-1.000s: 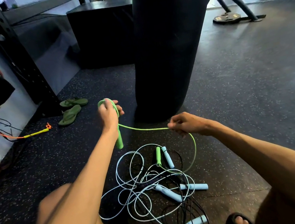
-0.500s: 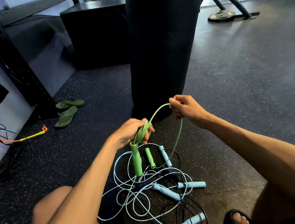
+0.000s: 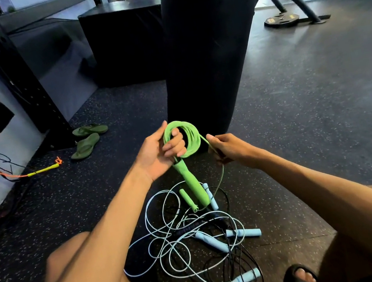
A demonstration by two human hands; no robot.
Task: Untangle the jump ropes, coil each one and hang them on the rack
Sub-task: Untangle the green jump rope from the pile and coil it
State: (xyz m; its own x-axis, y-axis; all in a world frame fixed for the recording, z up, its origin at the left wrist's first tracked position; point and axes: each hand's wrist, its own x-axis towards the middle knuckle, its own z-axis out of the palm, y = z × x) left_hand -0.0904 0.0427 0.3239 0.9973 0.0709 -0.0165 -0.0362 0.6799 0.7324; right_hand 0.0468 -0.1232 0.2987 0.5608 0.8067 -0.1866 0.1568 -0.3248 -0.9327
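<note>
Coil of green jump rope [image 3: 185, 138] in hand, tangle below

Sandal [image 3: 300, 278] on a foot shows at the bottom edge, between two bare knees; just beyond it the tangle lies on the speckled rubber floor [image 3: 329, 140]; pale blue ropes [image 3: 171, 245] loop over one another, with a thin black rope [image 3: 239, 278] threaded through them; four pale blue handles [image 3: 242, 280] lie in the pile, one nearest the foot, two crossing near the middle and one at the far side; a loose green handle [image 3: 188, 200] rests on the floor at that far side too.

Above the pile the left hand [image 3: 155, 156] grips the green coil, its fingers curled through the loops and its thumb straight up along the rim; a second green handle [image 3: 194, 185] hangs from the coil, tilted down toward the pile; the right hand [image 3: 233, 149] sits just right of the coil and pinches the free green cord, which drops from the fingers toward the tangle.

Behind the hands stands a black punching bag [image 3: 211, 49]; left of it a pair of green flip-flops [image 3: 88, 140] lies near the foot of a black steel upright [image 3: 16, 71]; a yellow handle [image 3: 41, 170] with an orange cord lies nearer the wall; a black box [image 3: 127, 41] sits behind the bag; far to the right a weight plate [image 3: 282, 20] rests on the floor.
</note>
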